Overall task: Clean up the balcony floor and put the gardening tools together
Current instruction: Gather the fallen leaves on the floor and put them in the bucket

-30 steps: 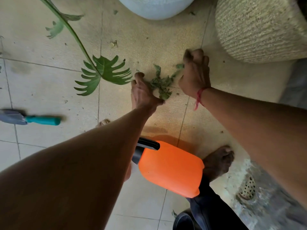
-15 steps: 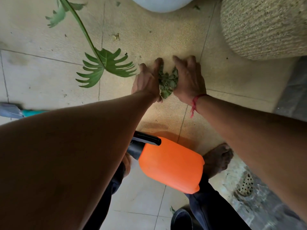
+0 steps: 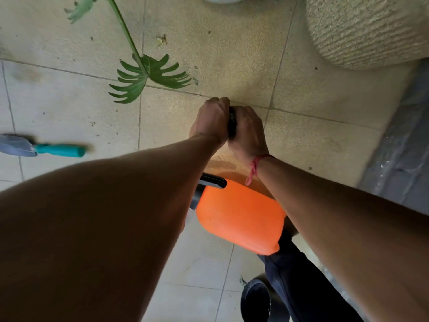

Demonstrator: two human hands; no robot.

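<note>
Dark leaf scraps (image 3: pixel 232 123); between left hand (image 3: pixel 212 119) and right hand (image 3: pixel 248 132); fingers curled round them

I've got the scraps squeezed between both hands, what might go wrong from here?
The scraps are only pressed between the left hand and right hand, barely showing, so bits may drop back onto the floor when you lift. The orange sprayer sits right under your forearms; you might knock it pulling back. The trowel lies apart on the left, easy to forget.
</note>
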